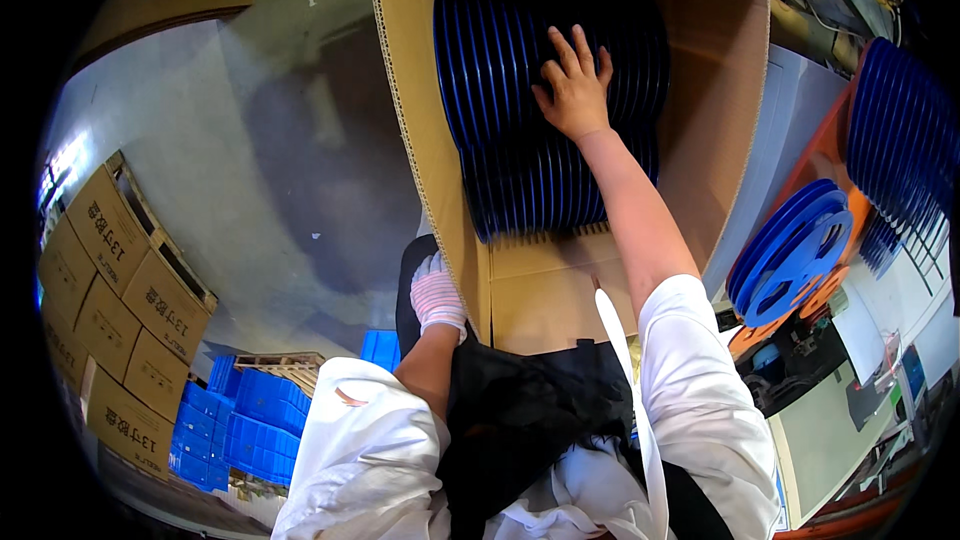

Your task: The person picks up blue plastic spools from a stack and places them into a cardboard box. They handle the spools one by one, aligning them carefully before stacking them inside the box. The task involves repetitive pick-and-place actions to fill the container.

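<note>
An open cardboard box [530, 290] stands in front of me with two rows of dark blue reels [490, 70] packed on edge inside. My right hand [577, 90], bare, reaches into it and lies over the upper row with its fingers spread; nothing is gripped. Against the outside of the box's left wall is my left hand [437, 295] in a striped knit glove, its fingers stretched along the cardboard and partly hidden. Bare cardboard shows at the box's near end, below the lower row.
On the right, more blue reels [890, 130] stand in a row, and several lighter blue reels [790, 250] lean by an orange frame [830, 150]. Stacked cardboard cartons [110, 320] and blue plastic crates [260, 420] occupy the left. Grey floor [290, 140] stretches beside the box.
</note>
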Motion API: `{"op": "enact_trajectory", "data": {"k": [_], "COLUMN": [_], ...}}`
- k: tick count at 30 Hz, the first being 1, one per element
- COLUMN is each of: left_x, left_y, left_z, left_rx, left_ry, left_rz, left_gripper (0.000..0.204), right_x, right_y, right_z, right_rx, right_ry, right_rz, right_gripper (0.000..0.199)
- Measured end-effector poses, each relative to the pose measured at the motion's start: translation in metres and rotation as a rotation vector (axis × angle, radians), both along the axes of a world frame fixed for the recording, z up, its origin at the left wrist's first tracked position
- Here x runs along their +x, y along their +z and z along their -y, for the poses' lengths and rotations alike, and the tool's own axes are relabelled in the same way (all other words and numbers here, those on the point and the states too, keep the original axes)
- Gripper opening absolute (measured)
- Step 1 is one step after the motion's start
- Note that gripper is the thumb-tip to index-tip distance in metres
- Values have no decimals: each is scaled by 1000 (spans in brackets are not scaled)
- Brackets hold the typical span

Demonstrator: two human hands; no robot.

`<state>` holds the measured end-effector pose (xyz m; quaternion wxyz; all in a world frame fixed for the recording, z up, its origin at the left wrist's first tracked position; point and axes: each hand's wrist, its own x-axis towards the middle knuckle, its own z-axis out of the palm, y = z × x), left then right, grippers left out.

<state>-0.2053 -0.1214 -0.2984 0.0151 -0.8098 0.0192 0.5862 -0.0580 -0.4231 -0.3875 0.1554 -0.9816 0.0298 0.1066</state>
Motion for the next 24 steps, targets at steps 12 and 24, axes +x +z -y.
{"op": "enact_trajectory", "data": {"k": [12,24], "left_x": [-4,-6], "left_y": [3,4], "left_z": [-3,-5], "left_rx": [-65,-99], "left_ry": [-8,5], "left_rz": [130,212], "left_gripper": [43,45], "right_x": [3,8], "right_y": [0,-11], "right_z": [-14,-34], "right_rx": [43,99], "right_ry": [62,166], "right_rz": [66,144], "right_gripper": [13,18]}}
